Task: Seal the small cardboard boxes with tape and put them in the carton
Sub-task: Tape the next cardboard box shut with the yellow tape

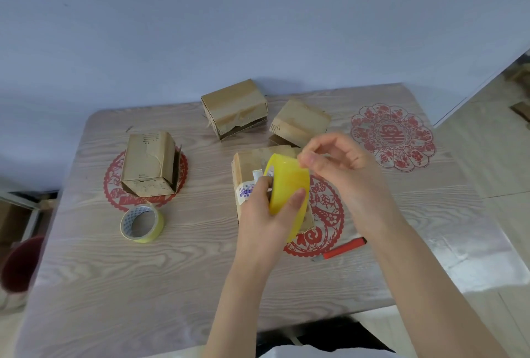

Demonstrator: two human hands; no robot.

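Four small cardboard boxes are seen on the wood-grain surface (172, 271). The nearest box (248, 168) is set near the middle of the surface, partly hidden behind both hands, and a white printed label is carried on its left face. A yellow tape roll (289, 182) is held on edge just above that box by the left hand (263, 214). This grip is closed round the roll, with the thumb laid on the outer band and the fingers hooked through the core. The roll's upper edge is pinched by the grip of the right hand (341, 168), thumb and forefinger pressed together there. Whether a loose tape end is caught between them cannot be told.

A left box (149, 165) is stood well apart on a red paper-cut (113, 185), with one flap ajar on its right side. Two more are placed toward the far edge: a far middle box (233, 108), its old tape torn at the front, and a far right box (301, 122), just behind the nearest one. A second tape roll (142, 222) is laid near the left box, on the near side. A red utility knife (344, 248) is laid beside the right forearm.
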